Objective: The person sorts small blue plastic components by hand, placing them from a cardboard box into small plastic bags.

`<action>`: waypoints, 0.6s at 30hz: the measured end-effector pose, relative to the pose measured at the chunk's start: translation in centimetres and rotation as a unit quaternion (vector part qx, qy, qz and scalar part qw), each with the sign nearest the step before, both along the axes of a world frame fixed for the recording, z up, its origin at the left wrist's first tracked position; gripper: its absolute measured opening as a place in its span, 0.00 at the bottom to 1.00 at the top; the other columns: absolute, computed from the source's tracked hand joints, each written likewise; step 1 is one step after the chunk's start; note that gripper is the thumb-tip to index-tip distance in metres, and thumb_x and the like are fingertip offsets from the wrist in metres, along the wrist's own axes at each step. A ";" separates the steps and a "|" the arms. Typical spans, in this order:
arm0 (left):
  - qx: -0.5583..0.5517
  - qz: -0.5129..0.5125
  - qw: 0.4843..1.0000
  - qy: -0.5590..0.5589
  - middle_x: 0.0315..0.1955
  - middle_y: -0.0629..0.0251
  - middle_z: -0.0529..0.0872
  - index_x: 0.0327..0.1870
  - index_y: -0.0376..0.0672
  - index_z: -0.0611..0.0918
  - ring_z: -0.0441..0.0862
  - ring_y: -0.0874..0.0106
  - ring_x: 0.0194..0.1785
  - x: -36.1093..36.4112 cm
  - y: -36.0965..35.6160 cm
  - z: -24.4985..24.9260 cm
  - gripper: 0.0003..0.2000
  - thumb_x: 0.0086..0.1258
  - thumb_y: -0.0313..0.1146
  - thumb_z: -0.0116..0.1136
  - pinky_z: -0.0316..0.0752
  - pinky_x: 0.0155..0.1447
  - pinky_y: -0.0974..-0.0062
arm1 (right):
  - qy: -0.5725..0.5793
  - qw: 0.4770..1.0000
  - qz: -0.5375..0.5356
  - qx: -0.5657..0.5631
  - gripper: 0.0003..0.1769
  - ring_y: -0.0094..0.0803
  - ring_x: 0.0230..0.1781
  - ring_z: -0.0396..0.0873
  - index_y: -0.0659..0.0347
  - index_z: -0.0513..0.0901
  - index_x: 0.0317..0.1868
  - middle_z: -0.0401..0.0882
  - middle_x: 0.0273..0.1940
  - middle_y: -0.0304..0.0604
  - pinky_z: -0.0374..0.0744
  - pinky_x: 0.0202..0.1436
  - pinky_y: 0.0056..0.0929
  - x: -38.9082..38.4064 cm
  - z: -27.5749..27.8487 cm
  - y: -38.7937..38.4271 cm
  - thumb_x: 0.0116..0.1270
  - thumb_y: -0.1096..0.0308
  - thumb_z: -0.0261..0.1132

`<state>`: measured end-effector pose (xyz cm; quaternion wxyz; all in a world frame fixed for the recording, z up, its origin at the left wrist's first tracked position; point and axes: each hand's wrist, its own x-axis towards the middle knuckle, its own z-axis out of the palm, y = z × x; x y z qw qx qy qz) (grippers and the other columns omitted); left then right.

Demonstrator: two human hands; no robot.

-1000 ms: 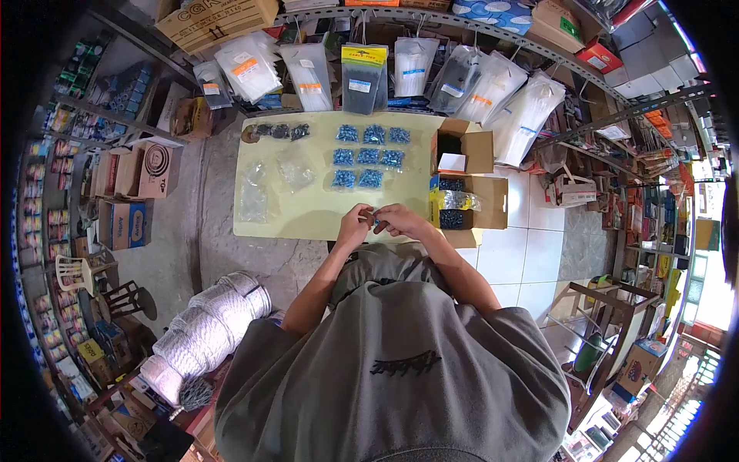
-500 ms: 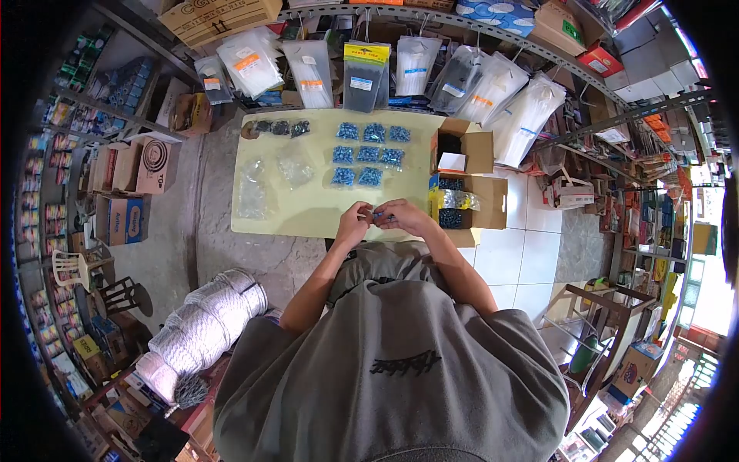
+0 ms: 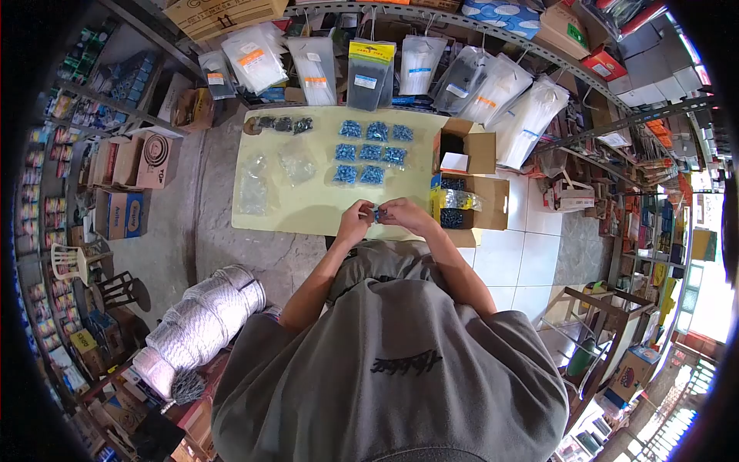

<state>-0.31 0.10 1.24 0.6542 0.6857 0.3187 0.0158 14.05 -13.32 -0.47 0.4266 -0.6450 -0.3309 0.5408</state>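
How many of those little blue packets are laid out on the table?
8 blue packets on the table: three in the far row, three in the middle, two nearest. The left hand and right hand pinch another blue bit, mostly hidden.

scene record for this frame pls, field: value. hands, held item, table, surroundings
left hand: over near table edge, fingers pinch small blue packet
right hand: pinches the same packet from the other side
table: pale yellow
rows of packets: eight, blue, mid-table
dark packets: far left corner
clear bags: left part
boxes: two, cardboard, open, right end
hanging bags: behind table
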 end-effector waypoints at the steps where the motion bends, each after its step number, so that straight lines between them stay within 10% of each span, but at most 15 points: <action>1: 0.001 -0.009 1.000 0.011 0.34 0.65 0.83 0.51 0.36 0.79 0.81 0.76 0.33 0.0 0.0 0.2 0.13 0.66 0.21 0.57 0.75 0.38 0.76 | 0.000 1.000 0.000 0.000 0.19 0.43 0.53 0.83 0.83 0.73 0.58 0.78 0.55 0.60 0.83 0.61 0.32 0.0 0.1 -0.1 0.71 0.76 0.55; 7: -0.008 -0.019 1.000 0.006 0.36 0.66 0.83 0.52 0.37 0.78 0.81 0.77 0.34 -0.1 0.1 -0.6 0.14 0.66 0.18 0.56 0.76 0.39 0.77 | 0.045 0.998 -0.041 0.012 0.20 0.43 0.53 0.83 0.83 0.73 0.59 0.78 0.55 0.59 0.82 0.62 0.32 -0.4 1.4 0.0 0.71 0.76 0.56; 9: -0.007 -0.023 1.000 -0.001 0.35 0.66 0.83 0.52 0.37 0.78 0.81 0.77 0.34 -0.1 0.1 -0.8 0.14 0.66 0.18 0.55 0.76 0.39 0.77 | 0.219 0.955 -0.188 -0.068 0.21 0.40 0.52 0.84 0.79 0.74 0.61 0.80 0.53 0.54 0.83 0.58 0.30 -0.6 2.8 0.2 0.72 0.73 0.57; 15: -0.028 -0.023 0.998 -0.060 0.35 0.67 0.82 0.51 0.38 0.79 0.82 0.78 0.35 -0.5 0.2 -2.5 0.12 0.68 0.21 0.58 0.77 0.39 0.78 | 0.081 0.980 -0.178 -0.044 0.15 0.25 0.33 0.82 0.72 0.85 0.44 0.85 0.34 0.43 0.82 0.40 0.26 1.8 8.6 -2.9 0.70 0.67 0.62; 18: 0.020 -0.032 0.999 -0.023 0.36 0.67 0.82 0.51 0.38 0.79 0.82 0.78 0.35 -0.4 0.2 -1.5 0.11 0.69 0.23 0.60 0.77 0.38 0.78 | 0.015 0.972 -0.203 -0.118 0.14 0.37 0.33 0.85 0.72 0.86 0.39 0.87 0.33 0.51 0.82 0.41 0.33 4.2 9.3 -7.4 0.67 0.66 0.62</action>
